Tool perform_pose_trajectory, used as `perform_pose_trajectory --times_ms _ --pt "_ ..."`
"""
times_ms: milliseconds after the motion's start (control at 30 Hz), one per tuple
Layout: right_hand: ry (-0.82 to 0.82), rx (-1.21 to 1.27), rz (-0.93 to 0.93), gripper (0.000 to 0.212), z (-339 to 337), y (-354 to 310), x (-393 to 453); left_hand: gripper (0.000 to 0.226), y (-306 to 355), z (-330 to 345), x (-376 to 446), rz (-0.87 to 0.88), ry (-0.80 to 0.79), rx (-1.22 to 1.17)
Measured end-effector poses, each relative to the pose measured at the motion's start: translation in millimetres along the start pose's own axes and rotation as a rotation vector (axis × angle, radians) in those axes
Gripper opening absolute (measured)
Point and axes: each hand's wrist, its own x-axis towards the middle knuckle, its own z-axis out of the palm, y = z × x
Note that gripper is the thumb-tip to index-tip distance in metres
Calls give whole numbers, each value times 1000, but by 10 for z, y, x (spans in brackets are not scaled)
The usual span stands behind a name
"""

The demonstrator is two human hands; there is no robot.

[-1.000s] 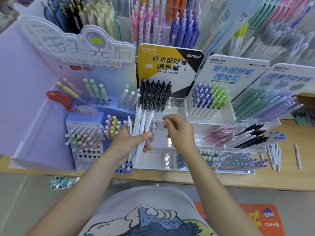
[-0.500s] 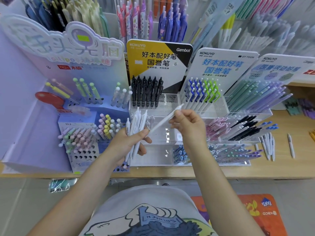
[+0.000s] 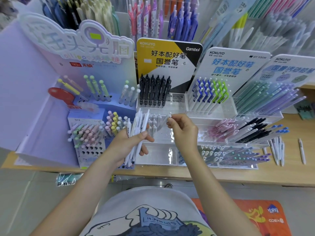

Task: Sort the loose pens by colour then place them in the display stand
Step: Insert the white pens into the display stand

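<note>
**Head view: putting one white pen into the clear stand**

Head camera is looking down past a grey shirt with a blue picture [image 3: 144, 220]. Closest to the person, the left hand [image 3: 127, 147] is gripping a bunch of white plastic pens [image 3: 139, 132], with the thumb pressing across them. The bunch is standing almost straight up, just in front of the clear plastic display stand [image 3: 160, 155].

A bit farther, the right hand [image 3: 183, 132] is pinching one white pen [image 3: 164, 120] near its top with the fingertips. This pen is leaning, with its lower end pointing down into the middle row of the stand, where a few white pens [image 3: 153, 123] are already sitting. I cannot tell if its tip is in a hole yet.

To do this step well, I think the hand should be tipping the pen to match the lean of its neighbours, then sliding it down slowly into a free hole. It should be letting go only when the pen is standing by itself. The left hand should be keeping its bunch away, so no pens bump.

On the right, more loose white pens [image 3: 277, 150] are lying on the wooden counter [image 3: 289, 174] beside the stand.

Farther back, black pens [image 3: 154, 91] are standing under a yellow and black sign [image 3: 168, 55]. White pens with blue and green clips [image 3: 209, 94] are standing under a white sign [image 3: 233, 63].
</note>
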Motion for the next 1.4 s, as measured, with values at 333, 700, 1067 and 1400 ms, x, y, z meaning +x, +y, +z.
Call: perform_pose_trajectory --times_ms 333,700,1067,1400 --pt "-61 -219 -201 4 112 79 55 20 -13 -36 6 -23 50 -9" --pt "-183 -367 -164 8 153 246 81 33 67 39 -4 -63 84 77" --pt "-229 207 283 19 -66 -352 -120 15 26 164 80 -46 -9 74" --pt "-99 325 253 18 -266 -341 -74 21 -37 105 67 -81 -14 20"
